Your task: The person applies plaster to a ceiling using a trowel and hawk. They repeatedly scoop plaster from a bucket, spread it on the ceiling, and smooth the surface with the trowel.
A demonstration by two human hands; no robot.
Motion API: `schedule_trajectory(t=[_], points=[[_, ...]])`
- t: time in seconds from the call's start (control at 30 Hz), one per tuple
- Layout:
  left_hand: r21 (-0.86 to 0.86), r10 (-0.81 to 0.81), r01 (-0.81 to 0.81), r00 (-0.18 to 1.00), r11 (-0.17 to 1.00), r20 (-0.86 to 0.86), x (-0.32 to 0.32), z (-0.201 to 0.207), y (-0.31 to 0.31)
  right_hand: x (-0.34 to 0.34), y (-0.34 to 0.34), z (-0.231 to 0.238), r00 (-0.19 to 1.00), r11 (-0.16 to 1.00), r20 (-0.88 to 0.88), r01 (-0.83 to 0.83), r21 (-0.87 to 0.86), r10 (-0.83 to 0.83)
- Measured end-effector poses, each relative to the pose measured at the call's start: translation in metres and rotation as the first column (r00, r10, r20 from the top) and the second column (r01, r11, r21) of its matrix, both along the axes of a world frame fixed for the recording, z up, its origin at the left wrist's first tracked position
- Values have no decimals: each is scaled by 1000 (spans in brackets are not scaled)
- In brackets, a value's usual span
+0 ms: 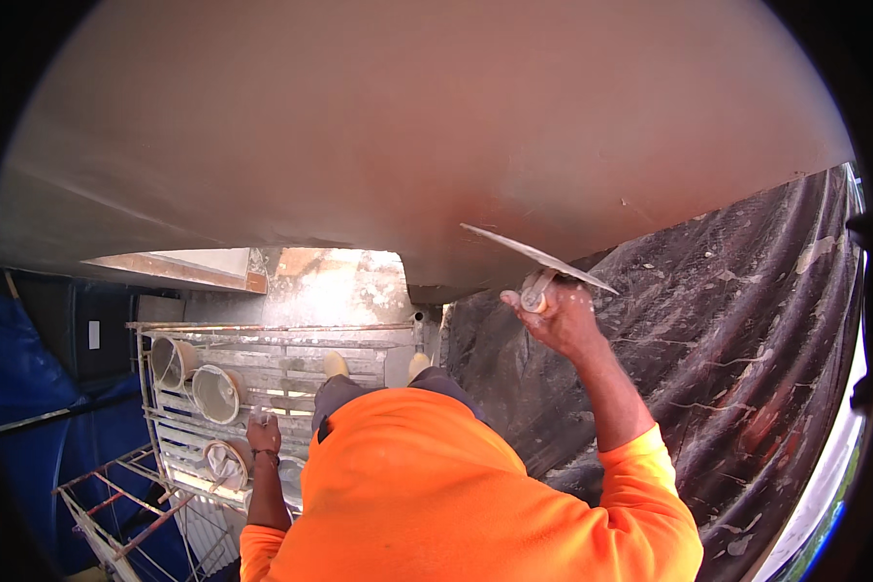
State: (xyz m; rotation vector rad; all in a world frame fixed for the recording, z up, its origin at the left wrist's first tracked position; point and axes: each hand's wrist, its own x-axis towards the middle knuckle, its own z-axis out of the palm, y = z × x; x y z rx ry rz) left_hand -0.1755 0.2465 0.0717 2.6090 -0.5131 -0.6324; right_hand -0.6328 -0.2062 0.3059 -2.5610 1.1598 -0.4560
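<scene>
My right hand [560, 315] is wrapped round the handle of a plastering trowel [543, 260]. The trowel's thin flat blade is seen nearly edge-on, tilted down to the right, close to the smooth grey-brown wall surface [436, 126]. Whether the blade touches that surface I cannot tell. White smears mark the fingers. My left hand [264, 433] hangs low at my side with its fingers curled in; what it holds, if anything, is hidden. Nearest to it are a pale bucket [216, 394] and another bucket [226, 465] with whitish material inside.
I stand on a slatted scaffold platform [291, 383] with rails. Another bucket [173, 364] stands at its far left corner. Scaffold tubes [116, 504] rise at the lower left beside blue sheeting [29, 359]. A dark, splattered tarp [727, 359] hangs along the right.
</scene>
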Motion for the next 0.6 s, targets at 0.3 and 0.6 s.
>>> schedule_trajectory(t=[0.3, 0.6], points=[[74, -33, 45, 988, 996, -152, -29, 24, 40, 31, -45, -271, 919, 958, -374, -17, 287, 128], [160, 46, -36, 997, 986, -58, -75, 37, 64, 29, -85, -323, 895, 959, -416, -40, 280, 159]])
